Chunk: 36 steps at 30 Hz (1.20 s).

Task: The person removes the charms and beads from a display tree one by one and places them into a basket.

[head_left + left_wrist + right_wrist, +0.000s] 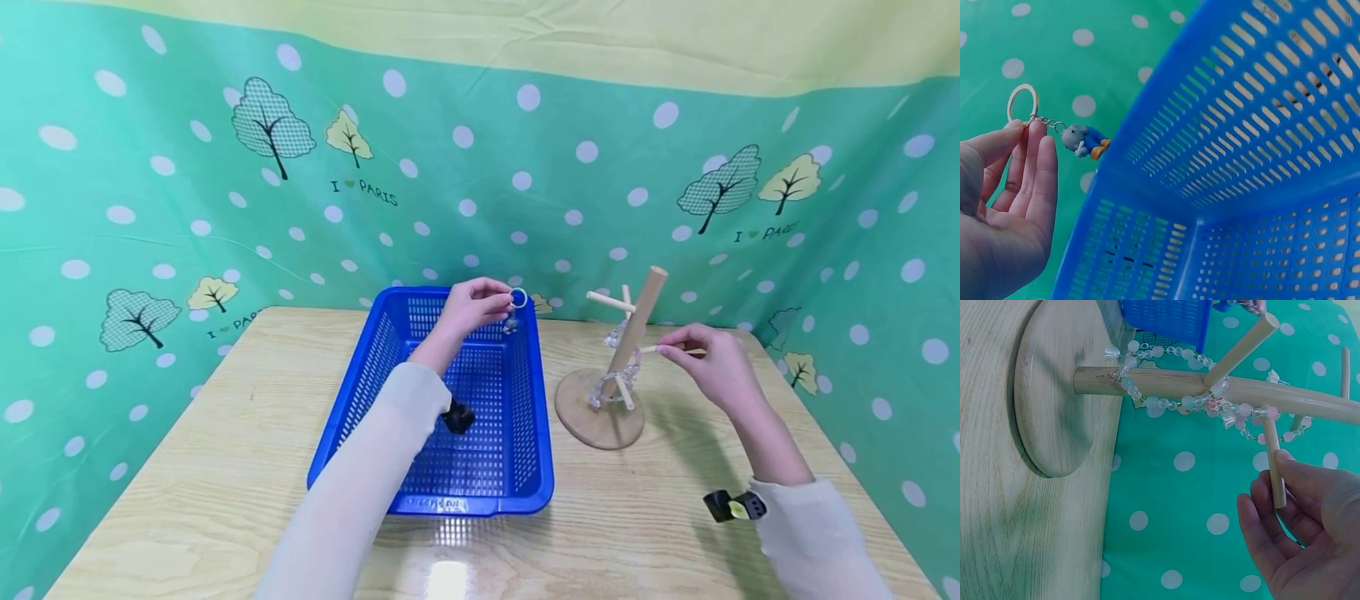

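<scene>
My left hand (pixel 474 307) pinches the metal ring of a keychain (pixel 1088 139) between thumb and fingers. From its short chain dangles a small grey elephant figure in blue with orange feet, over the far right part of the blue basket (pixel 542 417). With thumb and fingertips, my right hand (pixel 708 362) pinches a peg (pixel 1274 469) of the wooden stand (pixel 637 325). Beaded bracelets (pixel 1172 403) in pink, clear and pale blue hang on the stand's pegs, around its post.
The stand's round base (pixel 592 417) rests on the light wooden table (pixel 225 433), right of the basket. Behind and to the right hangs a green dotted cloth (pixel 465 200) with printed trees. Both wrists wear black camera mounts.
</scene>
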{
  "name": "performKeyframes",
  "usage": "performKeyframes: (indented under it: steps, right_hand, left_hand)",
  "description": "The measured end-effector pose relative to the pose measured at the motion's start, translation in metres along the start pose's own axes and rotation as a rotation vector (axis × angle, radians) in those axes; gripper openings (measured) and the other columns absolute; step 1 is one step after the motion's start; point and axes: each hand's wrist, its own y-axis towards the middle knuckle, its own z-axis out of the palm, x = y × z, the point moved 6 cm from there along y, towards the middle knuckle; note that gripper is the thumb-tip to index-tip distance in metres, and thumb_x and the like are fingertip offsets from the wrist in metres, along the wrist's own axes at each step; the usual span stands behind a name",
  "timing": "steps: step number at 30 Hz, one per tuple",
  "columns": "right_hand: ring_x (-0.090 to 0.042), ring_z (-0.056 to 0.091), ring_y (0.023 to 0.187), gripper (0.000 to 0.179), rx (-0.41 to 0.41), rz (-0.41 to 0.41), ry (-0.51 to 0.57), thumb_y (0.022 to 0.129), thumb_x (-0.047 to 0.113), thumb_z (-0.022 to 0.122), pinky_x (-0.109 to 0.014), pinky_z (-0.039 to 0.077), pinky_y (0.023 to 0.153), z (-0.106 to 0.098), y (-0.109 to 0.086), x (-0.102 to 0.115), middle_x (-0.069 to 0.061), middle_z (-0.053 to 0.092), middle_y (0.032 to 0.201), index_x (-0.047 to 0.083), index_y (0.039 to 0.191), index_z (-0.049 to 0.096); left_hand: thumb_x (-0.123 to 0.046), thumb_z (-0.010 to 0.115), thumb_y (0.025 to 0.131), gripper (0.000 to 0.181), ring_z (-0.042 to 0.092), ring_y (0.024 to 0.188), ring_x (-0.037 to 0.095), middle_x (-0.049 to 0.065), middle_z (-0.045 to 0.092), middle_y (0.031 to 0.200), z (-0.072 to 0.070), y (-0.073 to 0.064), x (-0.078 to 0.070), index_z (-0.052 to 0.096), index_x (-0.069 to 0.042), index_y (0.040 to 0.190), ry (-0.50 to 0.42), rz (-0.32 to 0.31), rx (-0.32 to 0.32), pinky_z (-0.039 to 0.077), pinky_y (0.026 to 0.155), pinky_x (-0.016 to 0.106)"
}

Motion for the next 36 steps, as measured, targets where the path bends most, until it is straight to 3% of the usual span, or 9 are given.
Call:
performKeyframes:
  steps: [7,12,19,25,31,36]
  right_hand:
    - [-0.031,0.068,0.09,0.018,-0.002,-0.007,-0.001,0.095,0.019,0.069,-0.015,0.049,0.06,0.001,0.0,0.0,-0.023,0.072,0.101,0.002,0.1,0.073]
    - [-0.028,0.067,0.089,0.018,0.001,0.003,0.001,0.095,0.019,0.069,-0.016,0.05,0.06,0.001,-0.001,0.0,-0.022,0.072,0.101,0.001,0.1,0.072]
    - [-0.029,0.067,0.089,0.018,0.002,0.0,0.002,0.095,0.018,0.069,-0.016,0.05,0.059,0.0,-0.001,0.001,-0.023,0.072,0.101,0.001,0.1,0.072]
    - [-0.032,0.068,0.09,0.018,0.001,-0.008,0.008,0.095,0.017,0.069,-0.015,0.05,0.06,0.001,-0.001,0.0,-0.023,0.072,0.1,0.0,0.1,0.072]
    - [-0.026,0.067,0.088,0.018,-0.001,-0.005,0.007,0.095,0.018,0.069,-0.015,0.05,0.06,0.001,0.0,-0.001,-0.023,0.072,0.101,0.001,0.1,0.072]
    - [-0.033,0.068,0.091,0.019,0.006,0.002,0.01,0.096,0.019,0.068,-0.016,0.049,0.059,0.001,0.0,-0.001,-0.023,0.072,0.101,0.001,0.1,0.072]
  left_hand:
    - [-0.011,0.067,0.095,0.023,0.07,0.086,0.011,0.006,0.071,0.1,-0.008,0.004,0.012,0.067,-0.001,0.117,0.034,-0.044,-0.004,0.06,0.09,0.033]
    - [-0.01,0.067,0.095,0.027,0.071,0.09,0.016,0.004,0.071,0.098,-0.013,0.006,0.022,0.066,0.002,0.12,0.057,-0.102,0.003,0.06,0.091,0.033]
    - [-0.004,0.063,0.096,0.024,0.068,0.08,0.012,0.006,0.069,0.092,-0.016,0.01,0.039,0.065,0.006,0.118,0.088,-0.177,0.019,0.057,0.098,0.04]
    - [-0.004,0.061,0.098,0.025,0.07,0.089,0.016,0.018,0.071,0.112,-0.018,0.01,0.053,0.063,0.006,0.121,0.158,-0.259,0.085,0.055,0.101,0.042]
    - [-0.004,0.061,0.098,0.02,0.069,0.081,0.012,0.014,0.071,0.105,-0.019,0.008,0.064,0.064,0.004,0.116,0.225,-0.321,0.153,0.06,0.092,0.036]
    - [-0.004,0.061,0.098,0.018,0.069,0.079,0.013,0.016,0.072,0.104,-0.021,0.008,0.069,0.065,0.003,0.114,0.266,-0.35,0.166,0.061,0.088,0.034]
